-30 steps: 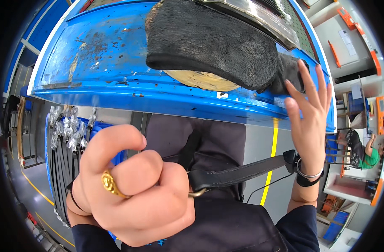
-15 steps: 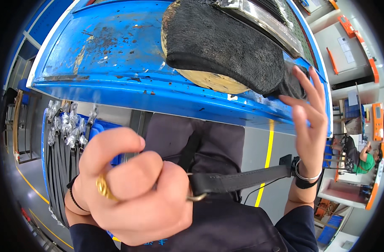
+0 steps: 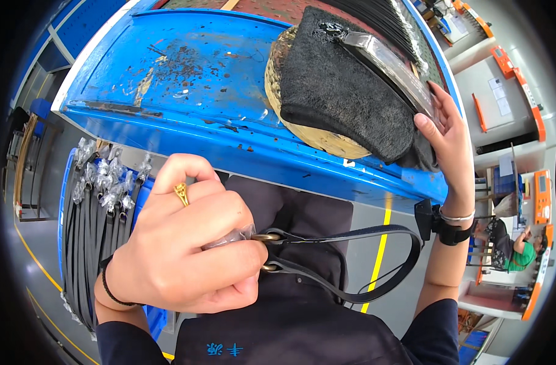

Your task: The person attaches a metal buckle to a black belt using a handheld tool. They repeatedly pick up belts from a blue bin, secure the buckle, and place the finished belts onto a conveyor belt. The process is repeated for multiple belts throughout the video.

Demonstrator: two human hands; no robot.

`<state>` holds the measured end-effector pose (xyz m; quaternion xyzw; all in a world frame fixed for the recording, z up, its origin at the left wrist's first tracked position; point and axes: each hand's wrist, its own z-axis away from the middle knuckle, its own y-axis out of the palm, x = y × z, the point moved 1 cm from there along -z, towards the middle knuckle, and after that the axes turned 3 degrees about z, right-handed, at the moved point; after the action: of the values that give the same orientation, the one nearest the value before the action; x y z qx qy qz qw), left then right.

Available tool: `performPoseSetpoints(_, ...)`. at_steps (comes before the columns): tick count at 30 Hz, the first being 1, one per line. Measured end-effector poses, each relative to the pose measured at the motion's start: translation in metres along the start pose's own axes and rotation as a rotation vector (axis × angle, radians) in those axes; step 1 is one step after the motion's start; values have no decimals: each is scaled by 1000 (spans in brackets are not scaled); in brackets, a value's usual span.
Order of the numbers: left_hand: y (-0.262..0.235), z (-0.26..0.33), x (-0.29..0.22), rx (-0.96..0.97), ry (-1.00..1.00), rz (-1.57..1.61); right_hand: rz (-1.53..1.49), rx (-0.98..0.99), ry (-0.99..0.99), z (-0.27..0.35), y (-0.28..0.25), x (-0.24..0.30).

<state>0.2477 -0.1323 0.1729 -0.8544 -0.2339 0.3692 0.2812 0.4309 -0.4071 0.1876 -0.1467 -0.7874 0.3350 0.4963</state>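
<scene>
My left hand (image 3: 196, 243) is closed in front of my apron, gripping one end of a black strap (image 3: 406, 234). The strap bends round in a loop to the right, and both its ends run to brass-coloured rings (image 3: 269, 238) at my fingers. A bit of crumpled clear plastic (image 3: 232, 236) pokes out between the fingers. My right hand (image 3: 449, 131) reaches to the bench, thumb and fingers around the near end of a long clear plastic bundle (image 3: 381, 58). That bundle lies on a dark fuzzy cloth (image 3: 345, 91) draped over a round wooden block (image 3: 323, 139).
The blue bench (image 3: 193, 79) has dark stains and worn paint. Many black straps (image 3: 98, 225) with plastic-wrapped ends hang over a blue rack at left. More black strips (image 3: 381, 18) lie at the back of the bench. A person in green (image 3: 521, 255) sits far right.
My right hand has moved from open fingers beside the bundle to its near end. My left hand has lowered and turned, and the strap has opened into a wide loop.
</scene>
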Motion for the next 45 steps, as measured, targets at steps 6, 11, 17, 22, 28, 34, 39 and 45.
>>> performPoseSetpoints(6, 9, -5, -2, 8, -55, 148, -485, -161, -3, 13, -8, 9)
performPoseSetpoints(11, 29, -17, -8, -3, -98, 266, -1188, -116, -118, 56, -56, 11)
performPoseSetpoints(17, 55, -33, -14, -3, -72, 221, -1072, -521, 49, 122, -39, 26)
performPoseSetpoints(22, 61, -43, -21, 47, -63, 160, -730, -617, 210, 139, -7, 22)
performPoseSetpoints(28, 63, -47, -27, 88, -68, 118, -681, -624, 250, 140, -2, 18)
performPoseSetpoints(34, 64, -47, -28, 84, -65, 95, -659, -627, 251, 134, 2, 20)
performPoseSetpoints(39, 65, -46, -26, 63, -61, 93, -578, -634, 273, 135, 3, 21)
performPoseSetpoints(45, 65, -44, -25, 52, -52, 92, -516, -644, 282, 137, 3, 23)
